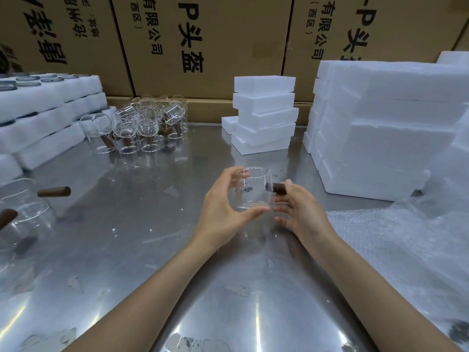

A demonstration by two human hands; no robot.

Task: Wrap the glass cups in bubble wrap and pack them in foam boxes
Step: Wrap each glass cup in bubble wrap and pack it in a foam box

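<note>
Glass cup in both hands' grip, amid foam boxes, spare cups, bubble wrap.

hands: two, a left hand and a right hand
glass cup being held: one, brown handle sticking out to the right
loose cups at the back: a whole cluster, too jumbled and see-through to count properly
cups at the left edge: looks like two, partly cut off
small foam stack in the middle: about five boxes
big foam stack on the right: one block, can't count the boxes
foam trays with cups on the left: three layers showing
bubble wrap: one sheet
cardboard cartons behind: three or so
</note>
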